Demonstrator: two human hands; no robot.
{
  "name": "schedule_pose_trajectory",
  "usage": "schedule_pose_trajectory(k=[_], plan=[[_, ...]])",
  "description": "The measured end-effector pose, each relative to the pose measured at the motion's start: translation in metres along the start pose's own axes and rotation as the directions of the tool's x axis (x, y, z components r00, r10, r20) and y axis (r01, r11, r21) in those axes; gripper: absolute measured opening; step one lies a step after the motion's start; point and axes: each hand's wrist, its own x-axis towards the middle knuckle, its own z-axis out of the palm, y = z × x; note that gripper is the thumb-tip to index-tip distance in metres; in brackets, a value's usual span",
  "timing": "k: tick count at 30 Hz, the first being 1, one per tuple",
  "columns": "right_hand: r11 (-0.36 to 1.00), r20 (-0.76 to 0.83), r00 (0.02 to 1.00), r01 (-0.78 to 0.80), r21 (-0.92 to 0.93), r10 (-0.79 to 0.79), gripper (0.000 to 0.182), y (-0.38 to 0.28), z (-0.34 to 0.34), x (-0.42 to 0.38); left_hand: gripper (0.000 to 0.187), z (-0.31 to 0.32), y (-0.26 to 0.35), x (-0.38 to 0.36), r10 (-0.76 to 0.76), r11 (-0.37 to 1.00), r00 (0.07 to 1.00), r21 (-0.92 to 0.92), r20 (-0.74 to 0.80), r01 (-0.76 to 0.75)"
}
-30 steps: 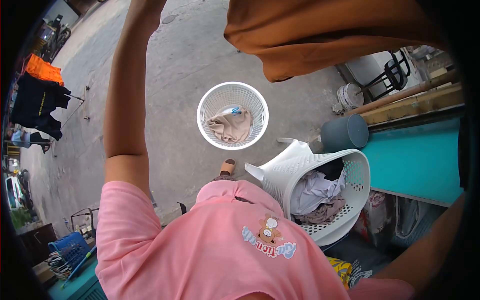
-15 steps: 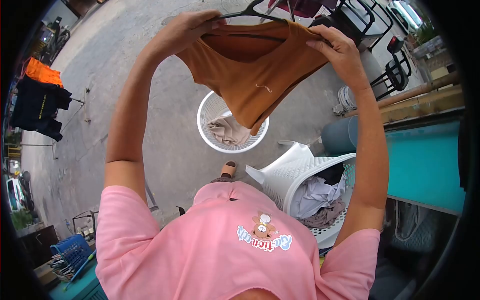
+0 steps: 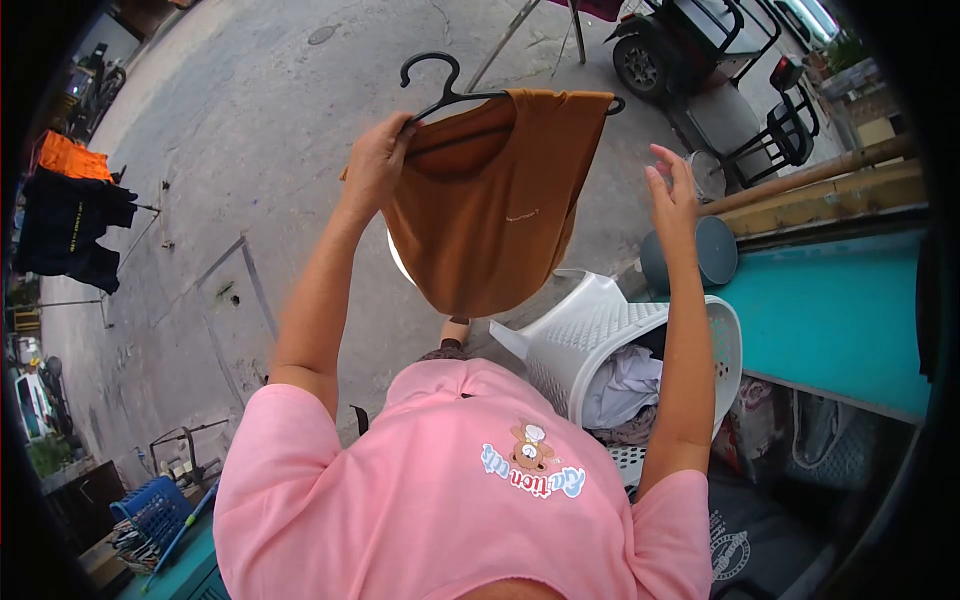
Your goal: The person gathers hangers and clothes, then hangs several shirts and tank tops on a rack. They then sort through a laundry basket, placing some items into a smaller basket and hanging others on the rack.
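Note:
A brown sleeveless shirt (image 3: 490, 220) hangs in front of me on a black clothes hanger (image 3: 450, 85). My left hand (image 3: 378, 165) is closed around the hanger's arm and the shirt at its left shoulder. The hanger's hook points up and to the left, and its other tip sticks out past the shirt's right shoulder. To the right, apart from the shirt, my right hand (image 3: 674, 195) is raised with its fingers apart and nothing in it. Behind the shirt, only the edge of a white round basket (image 3: 398, 258) shows.
At my right a white perforated basket (image 3: 600, 375) holds crumpled clothes (image 3: 622, 390). A grey bucket (image 3: 717, 252) stands beside a teal surface (image 3: 840, 320). Dark and orange clothes (image 3: 75, 230) hang at far left. A wheeled cart (image 3: 690, 60) stands at the back right.
My right hand has let go of the shirt's shoulder and moved down, away from it. The shirt and hanger have come lower, and the hook now shows fully. My left hand has moved down.

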Motion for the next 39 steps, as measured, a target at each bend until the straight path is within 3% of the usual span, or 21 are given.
schedule_pose_trajectory(k=[5,7,9,10,12,15,18,20,22,24,26,28,32,39], plan=[[0.960,0.160,0.950,-0.278,0.037,0.268,0.024,0.031,-0.015,-0.057,0.011,-0.008,0.010,-0.021,-0.030,0.995,0.988,-0.098,-0.154,0.015],[0.972,0.265,0.935,-0.228,-0.058,0.235,0.024,0.060,-0.017,-0.087,0.011,-0.008,0.013,-0.028,-0.045,0.992,0.984,-0.128,-0.174,0.023],[0.892,0.386,0.870,-0.120,-0.436,0.306,0.027,0.056,-0.026,-0.114,0.010,-0.013,0.011,-0.032,-0.059,0.990,0.976,-0.140,-0.210,0.030],[0.849,0.421,0.847,-0.065,-0.524,0.325,0.029,0.068,-0.027,-0.131,0.010,-0.011,0.008,-0.036,-0.059,0.992,0.972,-0.123,-0.227,0.032],[0.726,0.381,0.787,-0.119,-0.677,0.484,0.031,0.068,-0.029,-0.154,0.011,-0.010,0.007,-0.043,-0.033,0.998,0.970,-0.057,-0.243,0.020],[0.685,0.289,0.770,-0.249,-0.685,0.569,0.027,0.088,-0.026,-0.181,0.012,0.000,-0.003,-0.055,-0.087,0.992,0.979,-0.106,-0.185,0.068],[0.789,0.253,0.825,-0.325,-0.521,0.506,0.024,0.093,-0.023,-0.184,0.012,0.019,-0.018,-0.063,-0.077,0.993,0.980,-0.102,-0.183,0.059],[0.819,0.208,0.841,-0.381,-0.429,0.500,0.023,0.110,-0.019,-0.182,0.013,0.037,-0.031,-0.074,-0.065,0.988,0.983,-0.153,-0.173,0.038],[0.821,0.163,0.839,-0.436,-0.370,0.519,0.023,0.110,-0.016,-0.176,0.015,0.058,-0.047,-0.090,-0.102,0.992,0.989,-0.085,-0.111,0.092],[0.827,0.080,0.823,-0.560,-0.054,0.563,0.023,0.104,-0.013,-0.172,0.015,0.074,-0.052,-0.102,-0.126,0.988,0.989,-0.101,-0.081,0.117],[0.841,0.013,0.843,-0.534,-0.082,0.537,0.023,0.097,-0.011,-0.175,0.015,0.089,-0.060,-0.114,-0.154,0.981,0.987,-0.127,-0.032,0.149],[0.865,-0.053,0.872,-0.490,-0.109,0.487,0.021,0.086,-0.010,-0.179,0.015,0.106,-0.066,-0.127,-0.265,0.963,0.964,-0.041,-0.004,0.265],[0.898,-0.165,0.920,-0.384,-0.214,0.354,0.019,0.059,-0.016,-0.195,0.014,0.138,-0.078,-0.145,-0.230,0.969,0.973,-0.094,0.006,0.229],[0.833,-0.206,0.849,-0.522,-0.184,0.486,0.018,0.031,-0.039,-0.232,0.006,0.187,-0.079,-0.174,-0.314,0.944,0.937,-0.050,0.154,0.325]])
